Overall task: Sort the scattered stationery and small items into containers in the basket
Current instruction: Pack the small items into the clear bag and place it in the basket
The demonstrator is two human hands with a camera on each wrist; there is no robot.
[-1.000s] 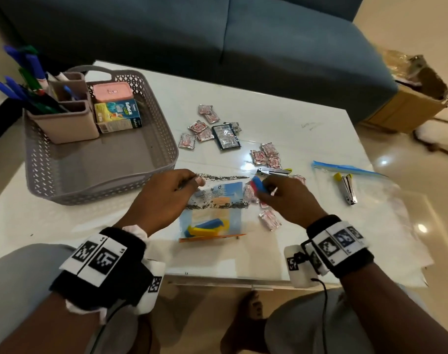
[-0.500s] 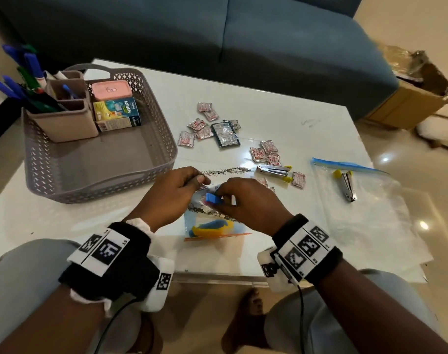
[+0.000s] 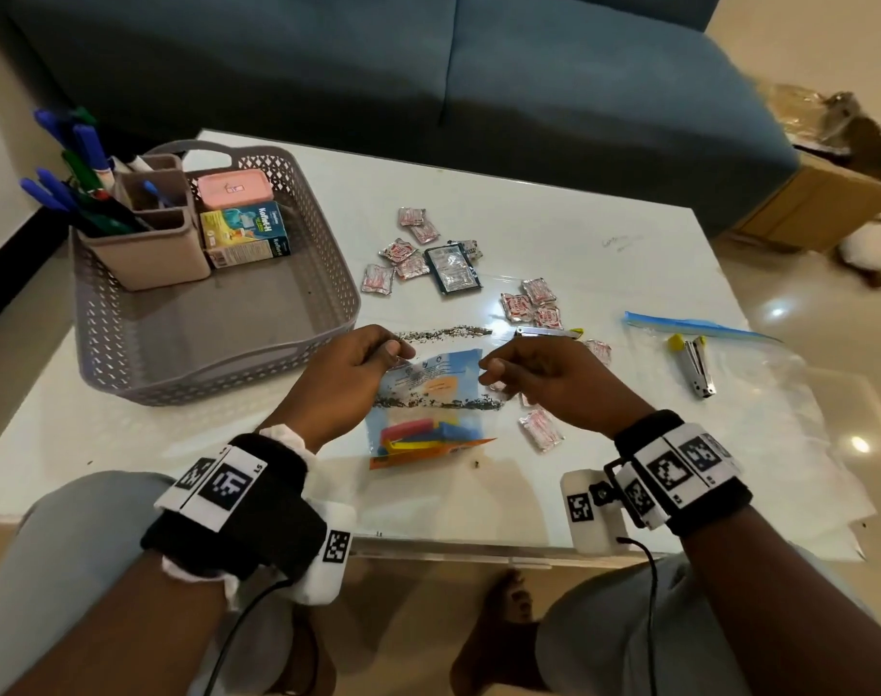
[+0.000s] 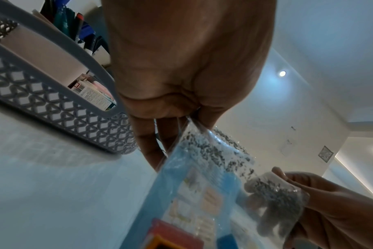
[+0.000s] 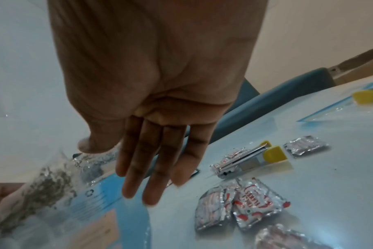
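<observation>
A clear pouch (image 3: 428,389) with a blue card and glittery strips lies near the table's front edge. Red, blue and yellow pieces (image 3: 428,434) sit at its bottom. My left hand (image 3: 393,351) pinches its top left corner, and my right hand (image 3: 491,368) pinches the top right flap. The left wrist view shows the left hand (image 4: 187,118) gripping the pouch (image 4: 202,185). In the right wrist view the right thumb (image 5: 91,144) presses on the flap above straight fingers. The grey basket (image 3: 212,374) stands to the left and holds a pen holder (image 3: 147,253).
A medicine box (image 3: 245,233) and a pink case (image 3: 235,189) lie in the basket. Several foil sachets (image 3: 529,306) and a dark packet (image 3: 451,268) are scattered beyond my hands. A small stapler (image 3: 549,334) lies beside them. Another stapler (image 3: 694,364) lies on a zip bag (image 3: 755,404) at right.
My right hand carried a blue piece to the pouch mouth and dropped it in, then shifted to the pouch's top right flap. The left hand kept its hold.
</observation>
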